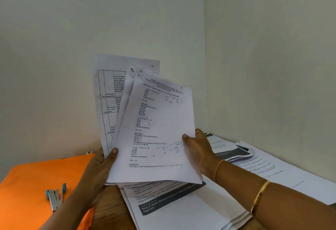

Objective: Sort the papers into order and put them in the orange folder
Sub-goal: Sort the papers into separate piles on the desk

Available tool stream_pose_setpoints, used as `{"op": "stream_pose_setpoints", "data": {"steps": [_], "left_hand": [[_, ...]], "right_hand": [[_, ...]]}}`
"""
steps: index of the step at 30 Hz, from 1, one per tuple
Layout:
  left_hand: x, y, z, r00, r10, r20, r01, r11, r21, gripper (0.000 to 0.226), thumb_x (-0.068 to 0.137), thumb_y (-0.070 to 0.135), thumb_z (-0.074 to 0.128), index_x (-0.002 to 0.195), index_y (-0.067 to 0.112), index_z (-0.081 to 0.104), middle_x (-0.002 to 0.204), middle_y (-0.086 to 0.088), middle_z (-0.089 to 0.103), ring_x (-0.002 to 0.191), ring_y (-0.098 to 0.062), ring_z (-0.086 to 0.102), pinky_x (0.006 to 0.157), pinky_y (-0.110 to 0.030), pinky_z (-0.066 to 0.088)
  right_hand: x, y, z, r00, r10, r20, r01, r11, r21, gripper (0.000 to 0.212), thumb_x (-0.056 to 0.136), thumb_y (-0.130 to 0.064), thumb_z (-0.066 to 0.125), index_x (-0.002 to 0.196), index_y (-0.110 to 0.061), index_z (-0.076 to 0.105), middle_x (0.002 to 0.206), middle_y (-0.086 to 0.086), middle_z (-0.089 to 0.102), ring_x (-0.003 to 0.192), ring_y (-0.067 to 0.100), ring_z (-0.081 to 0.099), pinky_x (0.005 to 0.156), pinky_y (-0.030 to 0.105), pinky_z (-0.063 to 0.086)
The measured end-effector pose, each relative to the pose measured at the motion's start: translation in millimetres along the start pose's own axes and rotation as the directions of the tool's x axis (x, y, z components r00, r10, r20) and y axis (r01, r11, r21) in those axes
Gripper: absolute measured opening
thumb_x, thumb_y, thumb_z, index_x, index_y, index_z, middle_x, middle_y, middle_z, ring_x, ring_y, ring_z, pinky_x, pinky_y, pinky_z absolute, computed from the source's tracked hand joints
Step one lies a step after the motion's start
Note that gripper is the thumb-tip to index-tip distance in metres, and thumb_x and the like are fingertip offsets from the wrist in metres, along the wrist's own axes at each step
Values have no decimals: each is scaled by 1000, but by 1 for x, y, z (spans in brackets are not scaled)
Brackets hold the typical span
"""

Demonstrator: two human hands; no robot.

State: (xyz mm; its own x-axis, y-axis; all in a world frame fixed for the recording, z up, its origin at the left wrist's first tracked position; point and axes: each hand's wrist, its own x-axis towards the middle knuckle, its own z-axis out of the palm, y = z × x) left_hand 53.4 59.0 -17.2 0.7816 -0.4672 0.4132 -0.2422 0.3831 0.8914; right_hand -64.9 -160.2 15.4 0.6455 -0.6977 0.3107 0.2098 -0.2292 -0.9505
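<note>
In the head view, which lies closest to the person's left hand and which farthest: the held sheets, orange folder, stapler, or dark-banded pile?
1. Held sheets: gripped by the left hand at their lower left edge.
2. Orange folder: just beside that hand, on the left.
3. Stapler: on the folder, further left.
4. Dark-banded pile: far right, near the wall.

A gold bangle (260, 196) on the right forearm (294, 200), a thin orange thread (219, 168) at its wrist.
</note>
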Motion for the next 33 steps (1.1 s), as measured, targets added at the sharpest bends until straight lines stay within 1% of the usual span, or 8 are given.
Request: {"op": "stream_pose_setpoints", "data": {"steps": [3,7,9,12,16,21,27,33], "left_hand": [[-1,0,-1,999,-15,30,16,1000,-23,38,81,31,53,117,20,58,110,-8,70,101,-27,67,80,-36,57],[0,0,-2,996,-70,63,75,994,-77,45,82,31,54,126,21,54,116,-6,68,106,-26,65,86,-40,55],[0,0,-2,993,-96,72,101,992,-77,47,82,32,55,128,20,53,119,-7,67,106,-26,65,88,-44,55],[-2,0,0,986,-137,95,142,989,-51,33,88,31,51,119,26,56,110,-6,71,96,-29,68,68,-47,59],[-4,1,4,987,-140,74,141,990,-7,38,81,35,53,117,24,56,106,-9,71,86,-32,70,52,-43,57],[1,-5,4,996,-86,6,86,996,23,26,92,28,49,115,22,59,109,-10,69,96,-33,66,57,-41,59],[3,-6,-4,999,-42,-15,43,996,84,29,89,29,51,115,20,60,111,-10,70,103,-33,64,92,-54,49],[6,-8,-5,999,-28,-22,30,992,124,22,97,22,46,115,21,58,110,-8,69,102,-29,64,90,-46,51]], "right_hand": [[0,-2,1,998,-42,-38,42,999,-1,8,96,-17,52,103,-13,53,97,1,59,89,18,56,79,29,45],[3,-6,0,995,-76,-63,74,997,-37,10,95,-17,53,96,-11,60,94,4,62,90,22,58,83,32,47],[6,-9,-2,990,-115,-76,108,990,-93,16,96,-19,52,86,-8,58,81,5,58,79,22,53,73,30,45],[9,-12,-7,980,-170,-107,156,980,-127,36,96,-21,51,63,-9,42,61,2,38,58,16,36,55,26,29],[10,-17,-12,972,-212,-99,201,973,-112,46,97,-23,50,54,-13,36,56,2,32,54,14,31,53,23,26],[14,-11,-19,974,-213,-70,191,951,-245,37,100,-29,43,73,-5,51,66,6,45,67,21,43,64,27,32],[34,-16,-59,956,-198,-216,95,907,-411,26,88,-1,42,105,-5,61,100,11,61,93,29,56,80,30,44],[37,-18,-141,953,-120,-276,-65,813,-579,15,84,-8,44,96,-7,54,91,11,57,80,28,53,65,28,38]]}}
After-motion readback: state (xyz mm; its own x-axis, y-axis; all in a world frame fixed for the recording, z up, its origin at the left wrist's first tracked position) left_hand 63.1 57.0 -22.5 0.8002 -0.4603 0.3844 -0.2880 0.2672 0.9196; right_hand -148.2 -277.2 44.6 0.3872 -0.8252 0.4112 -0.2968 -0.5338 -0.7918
